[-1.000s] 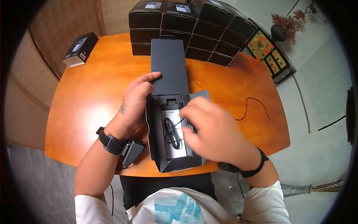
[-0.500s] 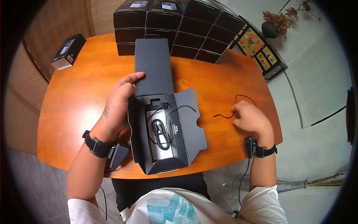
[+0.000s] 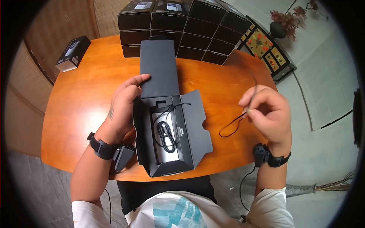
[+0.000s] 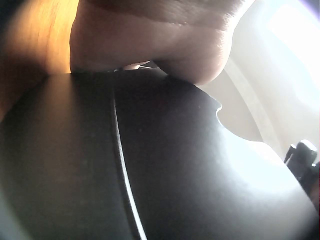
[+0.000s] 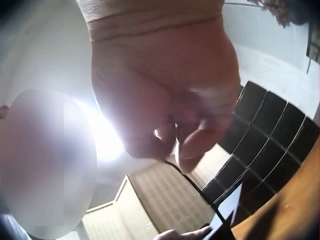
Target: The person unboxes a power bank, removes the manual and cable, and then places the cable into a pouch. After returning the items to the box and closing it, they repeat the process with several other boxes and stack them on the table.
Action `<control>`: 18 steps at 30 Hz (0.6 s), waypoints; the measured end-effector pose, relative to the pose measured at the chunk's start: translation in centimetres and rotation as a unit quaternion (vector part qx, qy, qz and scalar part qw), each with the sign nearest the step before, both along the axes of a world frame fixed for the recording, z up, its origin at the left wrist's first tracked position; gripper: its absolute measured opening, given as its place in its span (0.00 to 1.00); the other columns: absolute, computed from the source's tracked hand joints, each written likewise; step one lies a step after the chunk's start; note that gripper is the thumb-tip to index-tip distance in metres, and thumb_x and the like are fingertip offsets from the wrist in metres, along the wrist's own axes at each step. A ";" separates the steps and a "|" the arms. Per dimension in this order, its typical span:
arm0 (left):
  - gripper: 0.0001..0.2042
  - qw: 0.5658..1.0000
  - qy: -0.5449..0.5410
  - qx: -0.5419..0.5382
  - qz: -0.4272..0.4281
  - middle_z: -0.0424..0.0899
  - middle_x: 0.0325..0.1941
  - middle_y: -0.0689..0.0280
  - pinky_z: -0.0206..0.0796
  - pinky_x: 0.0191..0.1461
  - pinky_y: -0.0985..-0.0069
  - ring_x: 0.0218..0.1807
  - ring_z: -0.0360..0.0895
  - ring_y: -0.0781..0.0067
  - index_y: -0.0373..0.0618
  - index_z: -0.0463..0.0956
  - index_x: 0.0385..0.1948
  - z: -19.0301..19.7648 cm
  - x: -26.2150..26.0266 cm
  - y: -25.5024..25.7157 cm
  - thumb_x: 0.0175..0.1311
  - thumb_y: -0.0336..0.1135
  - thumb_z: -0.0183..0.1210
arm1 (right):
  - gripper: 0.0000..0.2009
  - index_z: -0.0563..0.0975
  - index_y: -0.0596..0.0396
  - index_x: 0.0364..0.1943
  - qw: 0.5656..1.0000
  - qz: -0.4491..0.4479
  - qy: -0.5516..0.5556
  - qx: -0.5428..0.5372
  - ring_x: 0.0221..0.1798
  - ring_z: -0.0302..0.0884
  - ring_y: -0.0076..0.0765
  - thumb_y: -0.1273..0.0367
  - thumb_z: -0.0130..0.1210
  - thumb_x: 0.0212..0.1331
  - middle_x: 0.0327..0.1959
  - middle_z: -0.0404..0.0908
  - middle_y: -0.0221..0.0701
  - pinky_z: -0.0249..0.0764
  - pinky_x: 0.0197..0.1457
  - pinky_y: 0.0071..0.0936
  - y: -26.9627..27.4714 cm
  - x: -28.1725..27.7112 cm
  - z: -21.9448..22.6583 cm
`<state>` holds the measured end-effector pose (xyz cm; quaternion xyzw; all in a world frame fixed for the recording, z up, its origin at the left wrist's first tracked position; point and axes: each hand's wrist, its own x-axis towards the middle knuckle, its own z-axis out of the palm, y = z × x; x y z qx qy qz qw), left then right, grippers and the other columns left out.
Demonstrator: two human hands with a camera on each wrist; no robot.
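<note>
An opened black box [image 3: 198, 131] lies near the table's front edge with its lid [image 3: 159, 68] folded back. Inside, a coiled black cable [image 3: 167, 137] rests on a white surface. My left hand [image 3: 124, 99] holds the box's left side, its index finger on the lid's edge; the left wrist view shows that hand [image 4: 150, 40] against the dark cardboard [image 4: 165, 150]. Right of the box, my raised right hand [image 3: 270, 112] pinches a thin black cord [image 3: 229, 133] between thumb and fingers. In the right wrist view the cord [image 5: 200, 192] hangs from the hand [image 5: 165, 85].
Stacked black boxes [image 3: 197, 32] stand at the table's back. A single black box [image 3: 74, 53] lies at the back left. Beyond the table's right edge are a patterned cabinet [image 3: 262, 43] and a dark vase [image 3: 277, 30].
My right hand has moved from the box out to the right, taken hold of the thin cord on the table and lifted it. The left hand keeps its place on the box.
</note>
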<state>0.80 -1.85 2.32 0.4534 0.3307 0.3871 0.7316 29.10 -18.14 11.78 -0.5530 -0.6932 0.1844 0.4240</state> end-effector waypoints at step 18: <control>0.27 1.000 -0.020 0.012 0.004 0.82 0.51 0.56 0.75 0.54 0.75 0.46 0.81 0.71 0.33 0.72 0.65 -0.1 0.0 -0.1 0.63 0.31 0.44 | 0.06 0.79 0.56 0.34 0.933 0.241 -0.261 0.065 0.44 0.82 0.46 0.75 0.62 0.52 0.39 0.83 0.37 0.79 0.48 0.40 3.9 -8.5 -5.2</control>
